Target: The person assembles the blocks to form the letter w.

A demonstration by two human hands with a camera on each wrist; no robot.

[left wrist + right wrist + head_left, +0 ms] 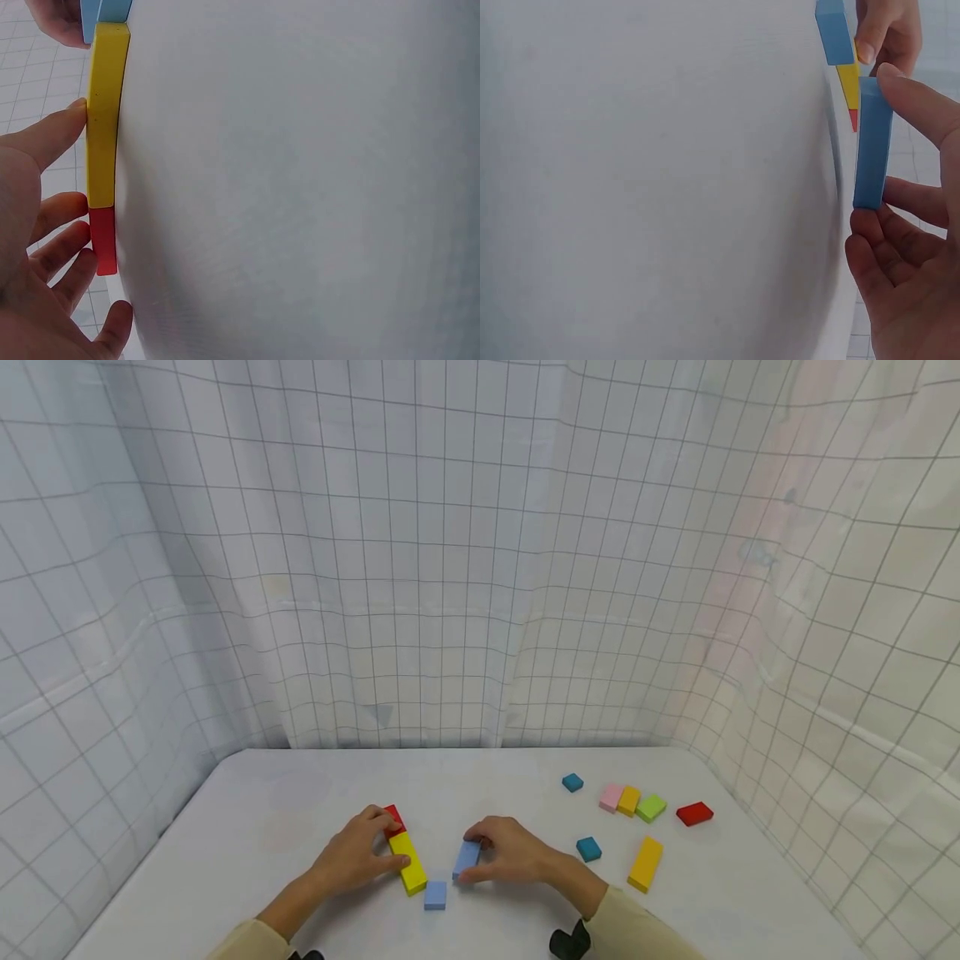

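Note:
A small red block and a longer yellow block lie end to end left of the middle. My left hand rests on them, thumb against the yellow block and fingertips at the red one; the left wrist view shows the fingers loosely bent along one face. Between thumb and fingers, my right hand holds a long light-blue block by its two ends. Near the yellow block's close end sits a small light-blue block, a short gap from the held block.
To the right are dark-blue blocks, a row of a pink block, an orange block and a green block, a red block and a long orange block. Checked curtains surround the white table.

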